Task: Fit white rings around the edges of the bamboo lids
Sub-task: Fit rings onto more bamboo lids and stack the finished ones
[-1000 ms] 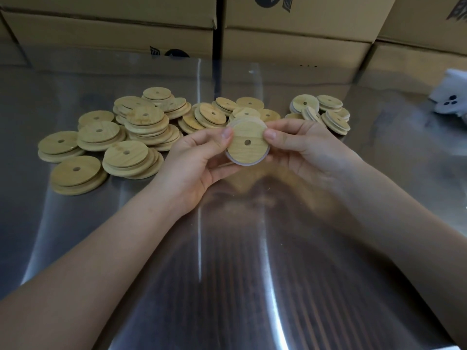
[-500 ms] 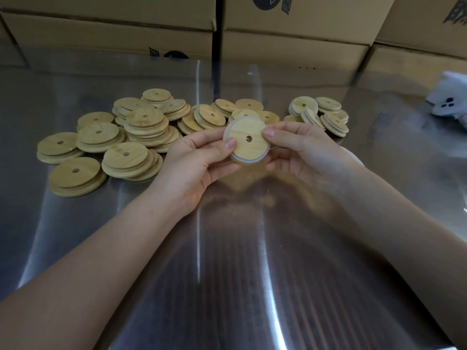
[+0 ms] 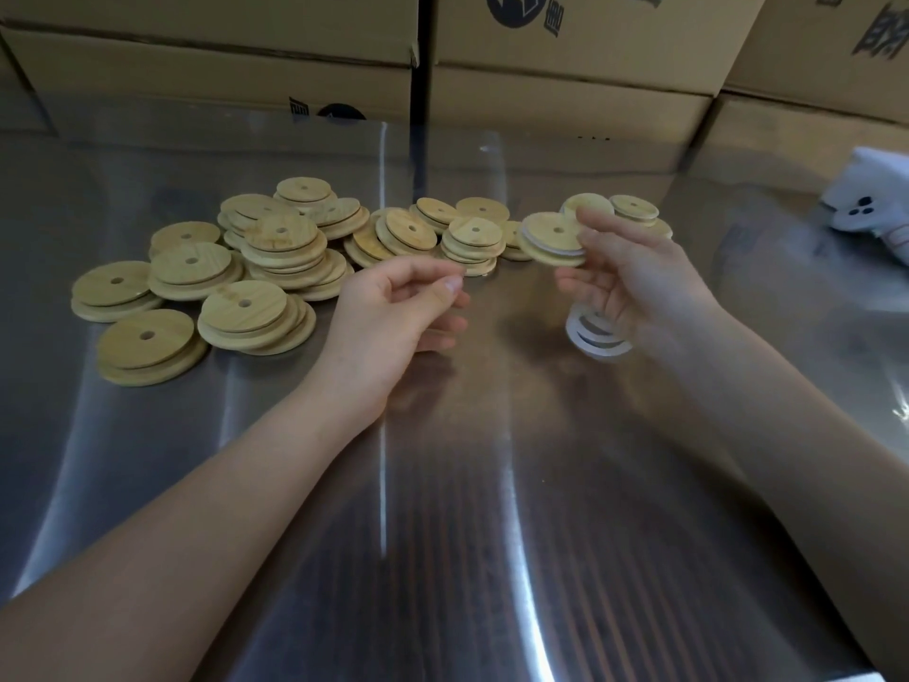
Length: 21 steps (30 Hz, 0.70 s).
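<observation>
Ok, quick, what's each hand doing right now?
Left hand: loosely curled, holding nothing that shows.
Right hand: pinches a ringed lid; spare rings hang from its lower fingers.

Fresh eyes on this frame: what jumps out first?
Right of centre, the right hand pinches a bamboo lid with a white ring round its edge, and spare white rings show just below that hand. To the left, a sprawling heap of bamboo lids covers the far side of the shiny metal table. The left hand hovers empty in the middle.
</observation>
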Each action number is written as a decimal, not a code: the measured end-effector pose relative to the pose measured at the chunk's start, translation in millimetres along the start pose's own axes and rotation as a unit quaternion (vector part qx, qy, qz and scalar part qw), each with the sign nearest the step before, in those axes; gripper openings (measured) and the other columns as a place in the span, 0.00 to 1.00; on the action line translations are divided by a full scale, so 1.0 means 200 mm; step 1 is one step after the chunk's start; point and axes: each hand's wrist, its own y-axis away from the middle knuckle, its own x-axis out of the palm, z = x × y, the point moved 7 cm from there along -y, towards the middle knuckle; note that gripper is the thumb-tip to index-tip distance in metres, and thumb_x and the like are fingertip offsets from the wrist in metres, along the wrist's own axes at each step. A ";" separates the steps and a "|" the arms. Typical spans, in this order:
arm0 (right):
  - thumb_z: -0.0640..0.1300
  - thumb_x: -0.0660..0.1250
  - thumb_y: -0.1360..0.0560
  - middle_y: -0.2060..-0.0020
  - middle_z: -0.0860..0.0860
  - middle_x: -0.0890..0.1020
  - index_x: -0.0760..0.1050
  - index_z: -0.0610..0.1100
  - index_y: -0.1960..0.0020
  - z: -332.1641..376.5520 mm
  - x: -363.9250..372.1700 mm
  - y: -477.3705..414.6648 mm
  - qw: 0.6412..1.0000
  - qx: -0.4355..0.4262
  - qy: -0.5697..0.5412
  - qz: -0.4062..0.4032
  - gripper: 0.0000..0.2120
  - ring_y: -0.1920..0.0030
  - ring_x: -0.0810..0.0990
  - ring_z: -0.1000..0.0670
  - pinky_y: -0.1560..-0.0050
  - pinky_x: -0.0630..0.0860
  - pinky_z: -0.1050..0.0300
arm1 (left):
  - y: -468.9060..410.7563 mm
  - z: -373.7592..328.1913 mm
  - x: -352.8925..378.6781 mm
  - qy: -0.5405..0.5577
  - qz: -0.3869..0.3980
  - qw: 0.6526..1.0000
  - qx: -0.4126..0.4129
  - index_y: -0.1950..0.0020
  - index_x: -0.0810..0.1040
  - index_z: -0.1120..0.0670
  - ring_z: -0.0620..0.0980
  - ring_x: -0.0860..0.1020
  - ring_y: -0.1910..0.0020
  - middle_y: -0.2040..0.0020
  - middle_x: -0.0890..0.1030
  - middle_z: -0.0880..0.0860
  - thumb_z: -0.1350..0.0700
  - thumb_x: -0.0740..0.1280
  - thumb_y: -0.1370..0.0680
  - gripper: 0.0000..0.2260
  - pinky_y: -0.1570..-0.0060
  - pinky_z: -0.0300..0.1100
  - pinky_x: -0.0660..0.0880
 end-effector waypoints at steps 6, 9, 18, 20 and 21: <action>0.31 0.65 0.23 0.60 0.43 0.85 0.78 0.34 0.45 -0.01 -0.12 -0.06 0.996 0.052 -0.057 -0.048 0.07 0.59 0.86 0.47 0.60 0.82 0.58 | 0.00 0.00 0.00 -0.018 -0.003 1.000 0.002 0.49 0.83 0.53 0.49 0.83 0.62 0.59 0.85 0.52 0.62 0.67 0.21 0.06 0.58 0.43 0.82; 0.27 0.65 0.24 0.50 0.40 0.82 0.76 0.33 0.42 -0.01 -0.13 -0.08 0.994 0.060 -0.067 -0.057 0.11 0.55 0.86 0.45 0.56 0.83 0.56 | 0.00 0.00 0.00 -0.020 -0.004 1.000 0.001 0.49 0.83 0.53 0.48 0.83 0.62 0.59 0.85 0.52 0.62 0.66 0.21 0.07 0.59 0.43 0.82; 0.28 0.63 0.24 0.41 0.36 0.78 0.72 0.32 0.38 0.01 -0.17 -0.09 0.983 0.101 -0.134 -0.074 0.15 0.47 0.83 0.38 0.48 0.82 0.46 | 0.00 0.00 0.01 -0.024 -0.010 1.000 -0.010 0.49 0.83 0.54 0.47 0.83 0.64 0.60 0.85 0.52 0.63 0.65 0.20 0.07 0.59 0.43 0.81; 0.28 0.63 0.24 0.42 0.36 0.78 0.70 0.32 0.36 0.01 -0.18 -0.10 0.982 0.101 -0.143 -0.072 0.16 0.47 0.83 0.38 0.48 0.82 0.44 | 0.00 0.00 0.01 -0.024 -0.010 1.000 -0.012 0.50 0.83 0.54 0.47 0.83 0.63 0.59 0.85 0.52 0.63 0.65 0.20 0.08 0.59 0.42 0.81; 0.28 0.63 0.24 0.42 0.35 0.78 0.69 0.32 0.35 0.01 -0.18 -0.10 0.981 0.099 -0.148 -0.071 0.17 0.47 0.83 0.38 0.47 0.81 0.44 | 0.00 0.00 0.00 -0.025 -0.010 1.000 -0.013 0.50 0.83 0.54 0.48 0.83 0.63 0.59 0.85 0.52 0.63 0.65 0.20 0.08 0.59 0.42 0.81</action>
